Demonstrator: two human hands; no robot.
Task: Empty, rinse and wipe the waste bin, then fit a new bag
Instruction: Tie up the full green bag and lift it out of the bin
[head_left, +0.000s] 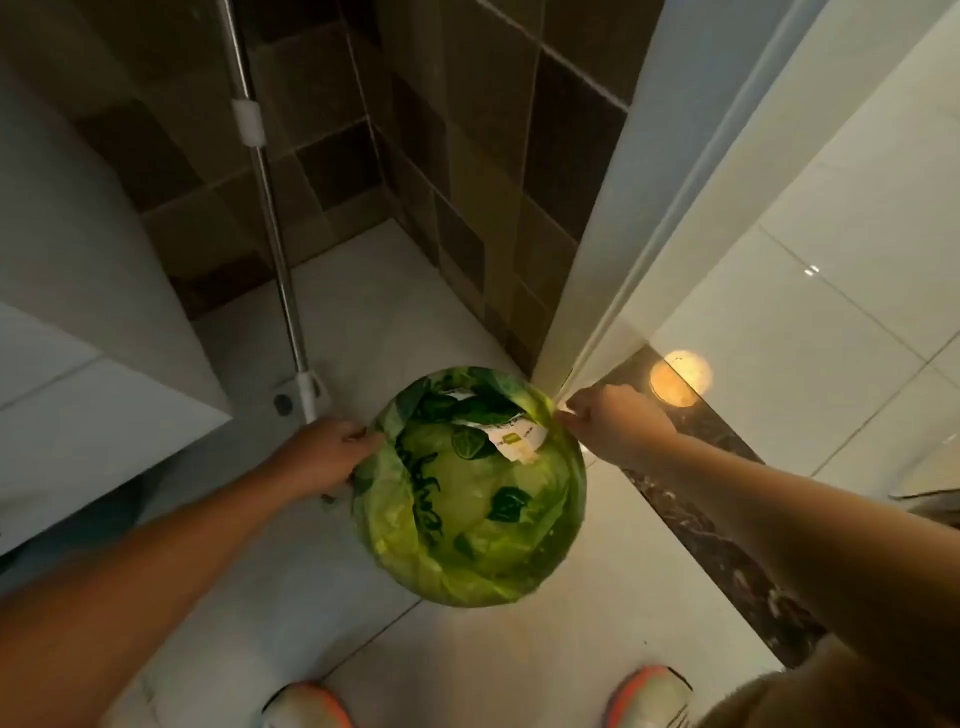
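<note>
Two forearms reaching down, left hand (324, 457) and right hand (615, 428) each with grip pinched on green bag (467, 499) rim over bin; likely emptying step, lifting next.

Pale tiled floor (363, 312) under bag-lined bin (467, 493), mop (306, 395).

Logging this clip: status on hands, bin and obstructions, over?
Left hand and right hand both grip the green bag at opposite rim edges. Bag in the bin, paper scraps inside. Mop pole stands just behind.

Thin crinkly plastic bag (467, 499), glossy tile floor (857, 291), metal pole (270, 208).
</note>
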